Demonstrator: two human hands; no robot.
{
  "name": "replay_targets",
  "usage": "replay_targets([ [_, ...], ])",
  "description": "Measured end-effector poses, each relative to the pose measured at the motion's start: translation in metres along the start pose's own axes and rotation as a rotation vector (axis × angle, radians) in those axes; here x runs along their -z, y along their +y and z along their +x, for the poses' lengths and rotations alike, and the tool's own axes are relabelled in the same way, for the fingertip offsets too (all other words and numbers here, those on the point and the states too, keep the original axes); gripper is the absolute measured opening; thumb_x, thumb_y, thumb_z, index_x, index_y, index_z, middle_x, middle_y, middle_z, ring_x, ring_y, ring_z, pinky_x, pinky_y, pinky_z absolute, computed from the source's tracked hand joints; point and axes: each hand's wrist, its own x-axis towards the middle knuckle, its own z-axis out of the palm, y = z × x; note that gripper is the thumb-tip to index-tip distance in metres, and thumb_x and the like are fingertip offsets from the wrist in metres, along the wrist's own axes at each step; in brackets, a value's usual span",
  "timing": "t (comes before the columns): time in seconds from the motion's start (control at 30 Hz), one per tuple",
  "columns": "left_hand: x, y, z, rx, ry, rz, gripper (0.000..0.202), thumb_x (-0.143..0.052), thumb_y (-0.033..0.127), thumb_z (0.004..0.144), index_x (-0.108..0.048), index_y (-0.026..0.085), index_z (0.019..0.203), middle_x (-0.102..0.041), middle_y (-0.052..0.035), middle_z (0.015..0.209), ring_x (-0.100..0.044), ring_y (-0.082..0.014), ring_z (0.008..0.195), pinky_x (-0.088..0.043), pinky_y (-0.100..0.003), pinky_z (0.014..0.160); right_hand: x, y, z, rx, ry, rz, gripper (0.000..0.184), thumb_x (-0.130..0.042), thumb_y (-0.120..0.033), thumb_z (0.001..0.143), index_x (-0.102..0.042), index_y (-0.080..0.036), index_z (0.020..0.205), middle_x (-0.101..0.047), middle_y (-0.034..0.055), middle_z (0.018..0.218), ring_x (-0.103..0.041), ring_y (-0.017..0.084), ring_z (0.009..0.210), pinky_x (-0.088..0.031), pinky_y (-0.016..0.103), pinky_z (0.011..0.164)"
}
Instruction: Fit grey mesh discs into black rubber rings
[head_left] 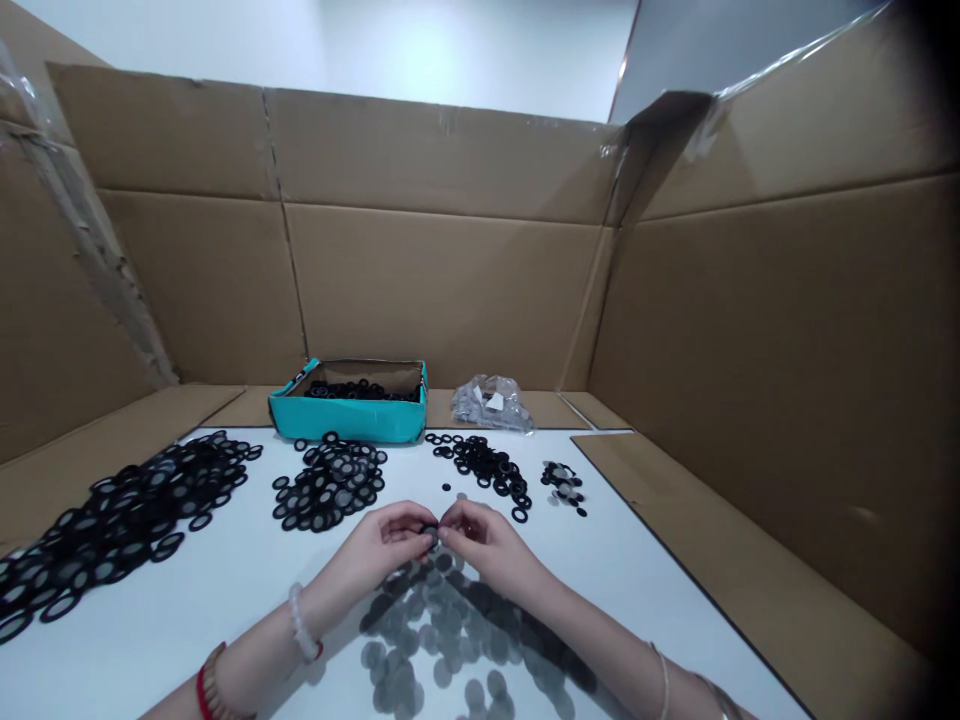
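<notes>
My left hand [396, 538] pinches a small dark round piece [432, 534], which looks like a black ring. Against the same piece rest the thumb and curled fingers of my right hand [484, 542]; fingertips hide most of it. Below both hands, many thin grey discs [442, 630] lie scattered over the white tabletop. Just beyond the fingers is a heap of black rings with grey centres [334, 485] on the left. Farther right sits a pile of open black rings [487, 465].
A turquoise box [349, 418] holding black rings stands at the back, beside a clear plastic bag [491, 402]. A long pile of rings [135, 515] spreads along the left. A small mixed cluster [562, 483] lies right. Cardboard walls [450, 290] enclose the table.
</notes>
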Motion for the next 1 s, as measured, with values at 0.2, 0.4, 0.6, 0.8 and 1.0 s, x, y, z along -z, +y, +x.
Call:
replay_targets([
  [0.2,0.000,-0.006,0.004,0.025,0.046,-0.075,0.033,-0.071,0.022,0.057,-0.058,0.013,0.086,-0.059,0.0000,0.071,-0.056,-0.0130,0.065,-0.043,-0.025,0.064,-0.003,0.001,-0.001,-0.022,-0.031,0.036,0.011,-0.055,-0.028,0.079,-0.055,-0.016,0.080,-0.047,-0.0025,0.066,-0.044,0.011,0.061,-0.034,0.022,0.056],
  [0.4,0.001,-0.018,0.010,0.029,0.108,-0.077,0.037,-0.074,0.023,0.052,-0.051,0.015,0.079,-0.052,0.0050,0.061,-0.051,-0.0097,0.055,-0.040,-0.024,0.059,-0.005,0.003,-0.001,-0.028,-0.025,0.080,0.018,-0.058,-0.033,0.077,-0.052,-0.016,0.075,-0.048,-0.0030,0.065,-0.044,0.010,0.059,-0.033,0.021,0.055],
  [0.6,-0.002,-0.017,0.003,-0.020,0.065,-0.049,0.033,-0.070,0.027,0.058,-0.048,0.017,0.081,-0.051,0.0041,0.068,-0.052,-0.0113,0.061,-0.040,-0.025,0.060,-0.004,-0.002,-0.003,-0.055,-0.081,0.133,0.026,-0.060,-0.039,0.075,-0.049,-0.016,0.069,-0.049,-0.0024,0.066,-0.044,0.011,0.061,-0.033,0.021,0.056],
  [0.8,-0.005,-0.010,0.001,-0.006,0.095,-0.030,0.027,-0.066,0.023,0.059,-0.046,0.017,0.077,-0.048,0.0054,0.064,-0.048,-0.0103,0.057,-0.037,-0.024,0.056,-0.007,-0.005,-0.006,-0.021,0.010,0.091,0.023,-0.057,-0.032,0.078,-0.049,-0.016,0.065,-0.046,-0.0030,0.062,-0.042,0.011,0.060,-0.031,0.022,0.056],
  [1.0,-0.007,-0.007,-0.002,0.079,0.136,-0.109,0.027,-0.068,0.024,0.059,-0.049,0.016,0.076,-0.052,0.0056,0.058,-0.052,-0.0111,0.054,-0.034,-0.023,0.053,-0.004,-0.012,-0.008,0.005,-0.021,0.000,0.021,-0.055,-0.031,0.080,-0.051,-0.016,0.066,-0.046,-0.0027,0.062,-0.043,0.012,0.062,-0.032,0.022,0.059],
])
